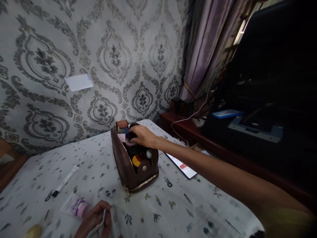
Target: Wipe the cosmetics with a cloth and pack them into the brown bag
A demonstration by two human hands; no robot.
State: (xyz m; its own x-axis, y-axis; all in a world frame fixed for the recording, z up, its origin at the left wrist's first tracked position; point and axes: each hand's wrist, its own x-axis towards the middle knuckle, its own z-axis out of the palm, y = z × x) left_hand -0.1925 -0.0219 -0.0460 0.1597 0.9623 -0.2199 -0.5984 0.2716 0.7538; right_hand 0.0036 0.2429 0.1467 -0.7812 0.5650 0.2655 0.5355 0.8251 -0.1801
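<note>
A brown leather-look toiletry bag point(120, 158) stands on the patterned cloth with its gold zip undone and its top gaping. My right hand point(142, 136) reaches into its far end, fingers closed around a dark item that is mostly hidden. Inside the bag an orange-yellow round item point(138, 160) and a small white round top point(149, 153) show. Low in the view, my left hand point(97, 219) is curled, with a thin white edge between its fingers that I cannot make out. Beside it lies a white and purple squeeze tube point(76, 205) with a pinkish cap.
A slim white tube with a black cap point(65, 181) lies on the cloth at left. A lit tablet point(184, 165) rests under my right forearm. A dark red wooden unit point(180, 127) with a trailing white cable borders the right side. The papered wall stands behind.
</note>
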